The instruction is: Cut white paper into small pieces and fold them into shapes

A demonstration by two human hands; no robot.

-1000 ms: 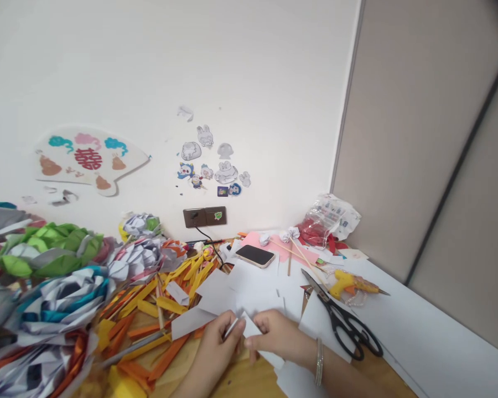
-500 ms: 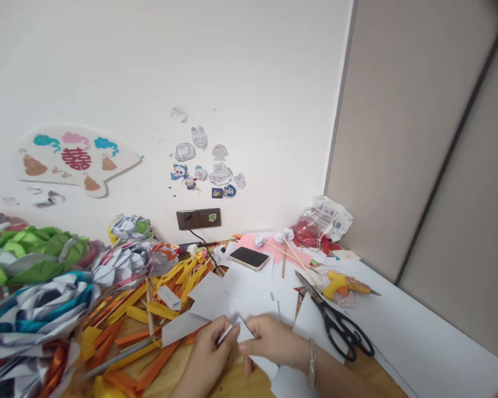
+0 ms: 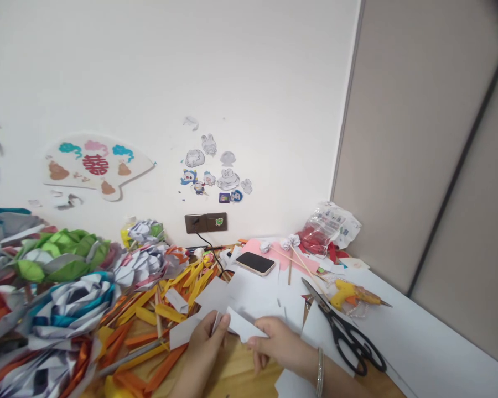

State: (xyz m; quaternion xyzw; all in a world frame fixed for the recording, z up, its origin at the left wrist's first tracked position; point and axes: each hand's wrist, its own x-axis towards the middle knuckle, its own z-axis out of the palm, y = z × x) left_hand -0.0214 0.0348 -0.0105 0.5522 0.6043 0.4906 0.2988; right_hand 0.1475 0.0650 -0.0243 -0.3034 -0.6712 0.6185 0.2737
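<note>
A small piece of white paper [image 3: 245,325] spans the gap between my two hands, above the wooden table [image 3: 232,371]. My left hand [image 3: 209,338] pinches its left end between thumb and fingers. At the right end, my right hand [image 3: 274,340] grips the paper with the thumb on the near side; a bracelet circles that wrist. White sheets [image 3: 249,293] lie just beyond the hands. Black-handled scissors [image 3: 342,326] rest on paper to the right of my right hand, blades pointing away and slightly open.
Orange and yellow folded strips [image 3: 149,315] heap up at left, beside large paper flowers [image 3: 74,301]. A phone [image 3: 255,263] lies behind the hands. Right of it are thin sticks [image 3: 305,262], a yellow glue gun [image 3: 352,294] and a plastic bag [image 3: 330,226]. A cord [image 3: 211,243] runs from the wall socket.
My hands have drawn slightly apart, and more of the white paper shows between them. The camera view swung right, then back left. The scissors and phone stay put on the table.
</note>
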